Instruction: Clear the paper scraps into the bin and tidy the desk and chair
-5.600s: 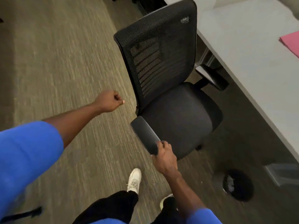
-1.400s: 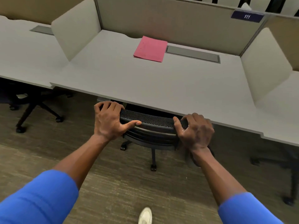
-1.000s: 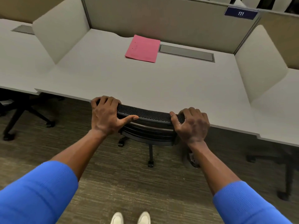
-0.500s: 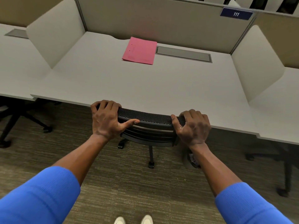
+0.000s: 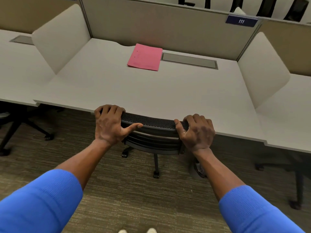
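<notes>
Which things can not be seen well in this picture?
- Chair seat: head view, hidden under the desk.
- Bin: mostly behind the right hand's forearm.
- Print on the pink paper: too small.
- Shoes: cut off by the bottom edge.

— What lies on the surface toward its far edge?

— A pink folder (image 5: 144, 57), flat, its right side just beside a grey cable hatch (image 5: 189, 61) that runs along the far edge toward the right corner.

— And around that surface?

— A tall back partition (image 5: 168, 26) stands along the far edge. A pale side divider (image 5: 60, 37) rises at the far left corner and another side divider (image 5: 262, 69) at the far right corner. A dark blue number plate (image 5: 241, 21) reading 111 sits at the partition's top right.

— Below?

— Striped carpet (image 5: 134, 199), and at the left the base of a neighbouring chair (image 5: 18, 125) under the next surface.
</notes>
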Motion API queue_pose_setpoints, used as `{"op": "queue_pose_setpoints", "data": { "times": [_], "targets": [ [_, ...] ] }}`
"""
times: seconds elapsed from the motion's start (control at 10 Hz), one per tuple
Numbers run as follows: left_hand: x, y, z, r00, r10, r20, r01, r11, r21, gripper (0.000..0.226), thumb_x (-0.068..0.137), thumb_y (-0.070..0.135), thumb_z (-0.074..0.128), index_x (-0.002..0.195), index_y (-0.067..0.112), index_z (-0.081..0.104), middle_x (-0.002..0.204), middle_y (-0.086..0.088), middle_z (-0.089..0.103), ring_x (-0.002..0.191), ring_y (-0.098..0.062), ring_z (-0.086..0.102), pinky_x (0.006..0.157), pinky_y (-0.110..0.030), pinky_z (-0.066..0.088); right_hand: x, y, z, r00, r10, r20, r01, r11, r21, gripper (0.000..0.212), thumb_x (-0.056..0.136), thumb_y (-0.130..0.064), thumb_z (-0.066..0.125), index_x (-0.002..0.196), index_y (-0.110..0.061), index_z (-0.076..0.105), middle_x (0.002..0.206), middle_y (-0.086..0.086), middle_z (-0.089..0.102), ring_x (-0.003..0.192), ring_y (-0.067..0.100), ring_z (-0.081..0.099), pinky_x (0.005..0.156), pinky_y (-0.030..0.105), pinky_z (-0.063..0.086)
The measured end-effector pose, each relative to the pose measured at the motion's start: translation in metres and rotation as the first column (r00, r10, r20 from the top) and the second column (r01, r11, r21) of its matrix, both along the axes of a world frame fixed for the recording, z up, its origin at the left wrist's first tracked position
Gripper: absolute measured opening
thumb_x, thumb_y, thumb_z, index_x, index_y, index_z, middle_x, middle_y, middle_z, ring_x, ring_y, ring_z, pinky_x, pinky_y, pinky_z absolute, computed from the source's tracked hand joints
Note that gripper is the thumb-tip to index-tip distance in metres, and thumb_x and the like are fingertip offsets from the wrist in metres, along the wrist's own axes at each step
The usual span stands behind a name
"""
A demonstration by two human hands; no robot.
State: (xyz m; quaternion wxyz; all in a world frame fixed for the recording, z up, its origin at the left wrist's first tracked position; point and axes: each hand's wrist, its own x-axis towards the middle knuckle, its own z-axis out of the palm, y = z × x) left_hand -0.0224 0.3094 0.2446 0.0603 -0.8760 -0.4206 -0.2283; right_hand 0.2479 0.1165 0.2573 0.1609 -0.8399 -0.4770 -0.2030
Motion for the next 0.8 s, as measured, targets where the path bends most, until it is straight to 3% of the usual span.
{"op": "queue_pose_setpoints", "data": {
  "times": [0.4,0.5,0.6,0.7,0.8],
  "targets": [
    [-0.001,-0.008,0.012,0.998,-0.003,-0.061,0.0,0.999,-0.042,0.087,0.08,0.103,0.033,0.108,0.025,0.063,0.109,0.002,0.064,0.107,-0.024,0.055,0.098,-0.045,0.041,0.002,-0.003,0.006,0.999,0.026,-0.028,-0.029,0.995,-0.093,0.072,0.098,-0.083,0.029,0.092,-0.026,0.073,0.09,-0.003,0.073,0.085,0.02,0.066,0.077,0.035,0.049],
    [-0.003,-0.009,0.021,0.992,-0.014,-0.126,-0.005,0.989,-0.145,0.1,0.08,0.104,0.028,0.126,0.021,0.06,0.134,-0.004,0.059,0.13,-0.03,0.054,0.114,-0.049,0.042,-0.001,-0.006,0.015,0.998,0.016,-0.059,-0.023,0.993,-0.113,0.078,0.094,-0.089,0.026,0.103,-0.027,0.072,0.098,-0.005,0.076,0.094,0.019,0.069,0.085,0.038,0.051],
    [-0.007,-0.008,0.031,0.983,-0.043,-0.18,-0.019,0.945,-0.327,0.12,0.079,0.105,0.018,0.161,0.019,0.034,0.177,-0.017,0.014,0.167,-0.038,0.01,0.136,-0.056,0.012,-0.009,-0.007,0.031,0.996,0.033,-0.083,-0.044,0.989,-0.14,0.088,0.089,-0.094,0.025,0.128,-0.025,0.065,0.12,0.0,0.074,0.111,0.023,0.067,0.099,0.045,0.05],
    [-0.008,-0.003,0.047,0.976,-0.082,-0.202,0.009,0.941,-0.338,0.127,0.079,0.105,0.012,0.169,0.016,0.017,0.18,-0.016,-0.014,0.168,-0.034,-0.013,0.137,-0.055,0.0,-0.013,-0.007,0.053,0.996,0.091,-0.021,-0.093,0.991,-0.093,0.093,0.088,-0.094,0.032,0.14,-0.022,0.059,0.134,0.003,0.07,0.123,0.026,0.066,0.109,0.049,0.048],
    [-0.01,0.006,0.081,0.966,-0.107,-0.235,0.059,0.978,-0.201,0.13,0.078,0.104,0.013,0.171,0.012,0.015,0.18,-0.016,-0.016,0.168,-0.034,-0.016,0.138,-0.054,0.001,-0.018,0.001,0.091,0.996,0.093,0.007,-0.093,0.995,-0.037,0.092,0.087,-0.094,0.035,0.141,-0.022,0.057,0.136,0.003,0.069,0.124,0.027,0.066,0.111,0.05,0.048]
  ]
}}
